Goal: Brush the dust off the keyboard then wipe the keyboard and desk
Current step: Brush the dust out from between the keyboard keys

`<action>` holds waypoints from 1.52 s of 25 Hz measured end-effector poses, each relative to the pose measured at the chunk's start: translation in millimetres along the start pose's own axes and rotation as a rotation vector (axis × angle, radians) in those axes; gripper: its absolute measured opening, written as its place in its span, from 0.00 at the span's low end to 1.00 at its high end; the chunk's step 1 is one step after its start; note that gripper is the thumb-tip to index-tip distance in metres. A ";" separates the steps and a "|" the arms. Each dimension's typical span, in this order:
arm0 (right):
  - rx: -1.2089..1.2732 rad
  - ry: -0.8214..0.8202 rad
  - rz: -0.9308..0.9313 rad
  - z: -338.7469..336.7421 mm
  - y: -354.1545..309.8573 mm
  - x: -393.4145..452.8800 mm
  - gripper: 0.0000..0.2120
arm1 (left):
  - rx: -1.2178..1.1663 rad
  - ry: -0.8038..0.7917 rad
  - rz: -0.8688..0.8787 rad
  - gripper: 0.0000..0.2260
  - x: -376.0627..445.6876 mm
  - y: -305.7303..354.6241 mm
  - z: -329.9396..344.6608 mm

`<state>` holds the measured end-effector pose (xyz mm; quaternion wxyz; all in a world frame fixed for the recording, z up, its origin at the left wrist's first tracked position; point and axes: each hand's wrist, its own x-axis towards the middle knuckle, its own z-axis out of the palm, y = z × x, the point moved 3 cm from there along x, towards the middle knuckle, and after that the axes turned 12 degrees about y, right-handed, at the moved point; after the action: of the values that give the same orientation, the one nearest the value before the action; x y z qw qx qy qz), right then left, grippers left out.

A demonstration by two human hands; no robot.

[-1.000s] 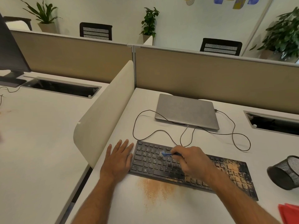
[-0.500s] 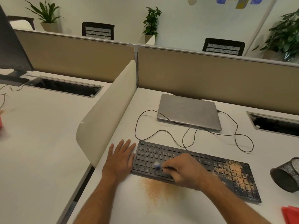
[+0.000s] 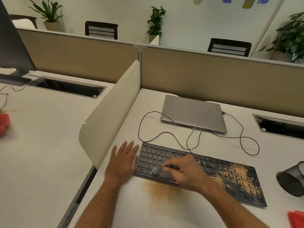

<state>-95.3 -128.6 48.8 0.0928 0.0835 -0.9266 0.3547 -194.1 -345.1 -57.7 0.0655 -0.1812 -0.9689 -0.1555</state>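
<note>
Black keys on the keyboard (image 3: pixel 194 171) look clean on its 9 o'clock half, but tan dust (image 3: pixel 236 176) sits thick toward 3 o'clock and in a pile on the desk (image 3: pixel 131 211) at 6 o'clock. I think the left hand (image 3: pixel 123 162) lies flat, fingers straight and close together, against the keyboard's 9 o'clock end to stop it sliding. The right hand (image 3: pixel 184 173) pinches a small blue brush (image 3: pixel 162 169), whose blurry tip pokes out at 9 o'clock from the fingertips onto the bottom keys.
</note>
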 end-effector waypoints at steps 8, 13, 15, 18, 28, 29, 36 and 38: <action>0.047 -0.008 0.080 4.5 -2.7 4.5 0.07 | -0.008 0.002 0.002 0.32 0.0 0.0 0.3; -0.009 0.061 0.040 8.4 -2.3 4.6 0.08 | -0.005 0.008 0.003 0.32 0.3 0.6 -0.6; -0.070 -0.030 -0.030 11.0 -6.8 1.8 0.08 | -0.007 0.012 0.002 0.32 -0.2 0.5 -0.7; -0.026 0.018 -0.021 4.7 -3.4 2.9 0.08 | -0.016 0.016 0.001 0.32 0.3 0.7 -0.7; -0.047 0.043 -0.011 0.5 -0.7 2.3 0.09 | -0.007 0.001 0.005 0.32 0.2 -0.4 0.2; -0.059 0.021 -0.021 0.7 -0.4 1.3 0.09 | -0.002 -0.004 0.006 0.32 0.1 -0.2 0.5; -0.070 0.022 0.006 -7.4 7.8 -4.9 0.07 | 0.002 -0.005 0.006 0.31 -0.8 0.5 -0.7; -0.052 0.017 -0.008 -9.1 7.6 -6.8 0.07 | -0.003 0.002 0.004 0.31 -0.3 0.2 -1.0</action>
<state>-89.3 -116.3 49.0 0.1044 0.0816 -0.9344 0.3308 -193.7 -345.4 -56.7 0.0665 -0.1831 -0.9682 -0.1571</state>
